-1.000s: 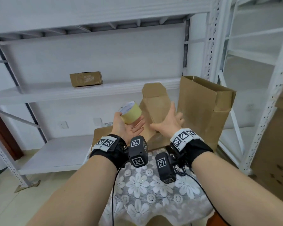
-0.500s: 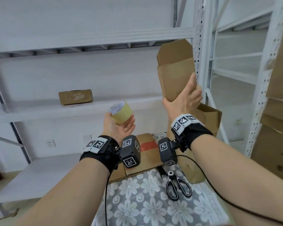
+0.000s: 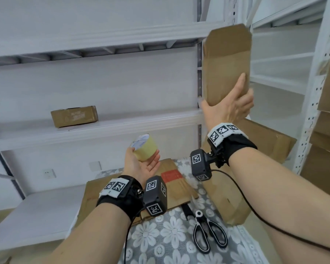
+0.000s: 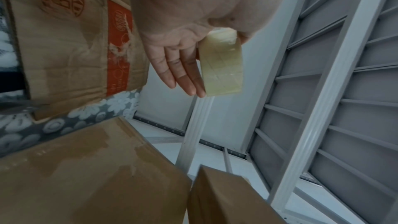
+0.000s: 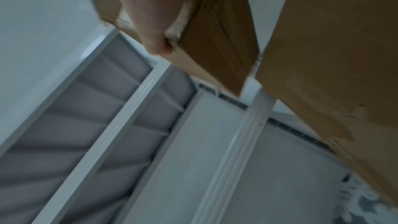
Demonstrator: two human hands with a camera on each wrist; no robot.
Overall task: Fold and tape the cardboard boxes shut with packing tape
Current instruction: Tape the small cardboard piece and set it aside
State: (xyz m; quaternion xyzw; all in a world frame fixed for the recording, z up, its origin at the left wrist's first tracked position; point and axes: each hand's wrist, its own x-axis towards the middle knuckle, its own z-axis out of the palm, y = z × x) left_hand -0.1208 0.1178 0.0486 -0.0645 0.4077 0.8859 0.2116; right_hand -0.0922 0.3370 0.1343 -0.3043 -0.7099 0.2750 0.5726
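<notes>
My right hand grips the lower end of a flattened brown cardboard box and holds it upright, high in front of the shelf post. In the right wrist view the thumb presses on the edge of that box. My left hand is palm-up over the table with a yellowish roll of packing tape in it. The left wrist view shows the tape roll held beside straight fingers, the thumb side hidden behind it.
Flattened boxes, one with red print, lie on a flowered tablecloth. Black scissors lie near the front. A large brown box stands on the right. White shelving carries a small box. Stacked cardboard fills the far right.
My right hand has lifted the flattened box off the table and raised it high to the right. The left hand has kept the tape roll at about the same place.
</notes>
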